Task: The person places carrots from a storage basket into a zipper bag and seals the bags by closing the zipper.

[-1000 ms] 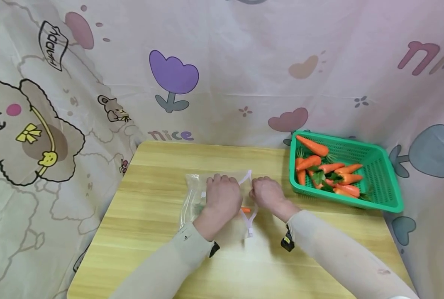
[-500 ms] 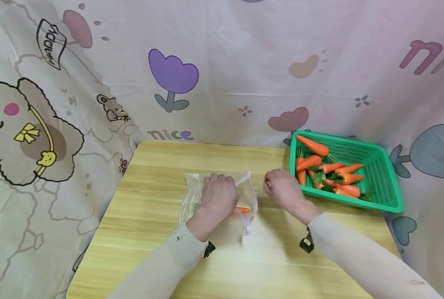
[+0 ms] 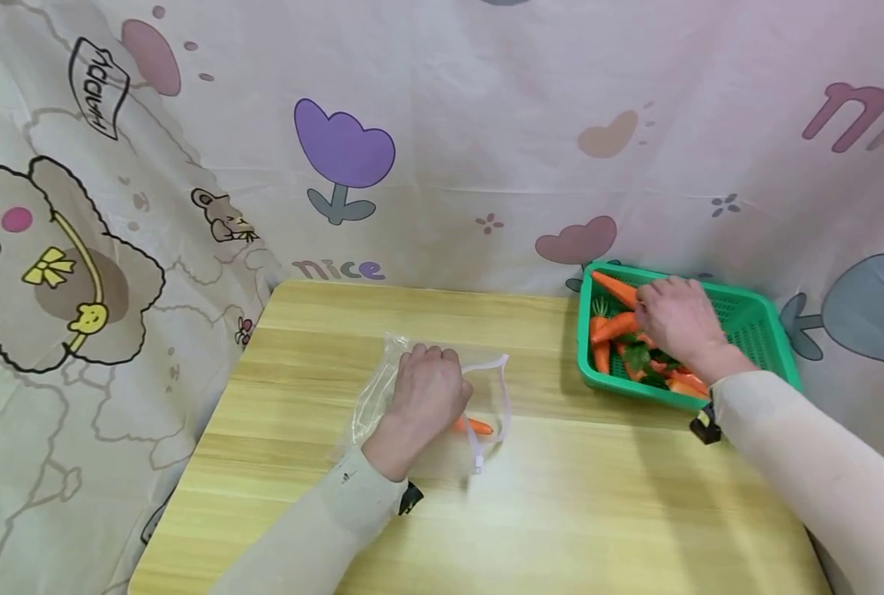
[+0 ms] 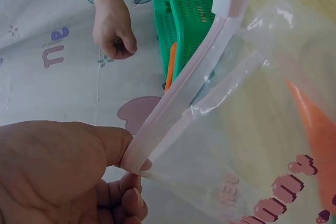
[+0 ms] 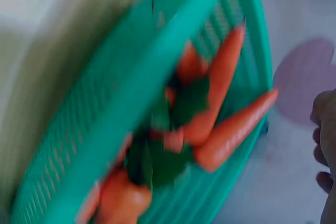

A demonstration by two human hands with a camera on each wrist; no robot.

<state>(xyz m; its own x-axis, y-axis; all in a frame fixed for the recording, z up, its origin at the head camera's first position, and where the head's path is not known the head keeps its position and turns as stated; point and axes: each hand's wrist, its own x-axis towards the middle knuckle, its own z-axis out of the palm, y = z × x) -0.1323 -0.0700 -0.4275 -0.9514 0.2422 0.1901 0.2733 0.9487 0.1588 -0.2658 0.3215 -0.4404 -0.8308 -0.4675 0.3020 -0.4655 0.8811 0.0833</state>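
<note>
Above the green, slotted plastic basket (image 3: pixel 758 335), your right hand (image 3: pixel 680 318) hangs with fingers loosely bent and nothing visible in them. Your left hand (image 3: pixel 427 392) pinches the pale pink zip strip (image 4: pixel 176 90) of the clear, printed plastic bag (image 4: pixel 252 145), its mouth gaping on the wood-grained tabletop (image 3: pixel 561 512). The step looks like picking from the smooth, tapered orange carrots (image 5: pixel 220 77) in the basket; next likely calls for you to grip one thick body, clear of the flat green leaves (image 5: pixel 168 166). One carrot (image 3: pixel 477 426) lies inside the glossy, wrinkled film.
</note>
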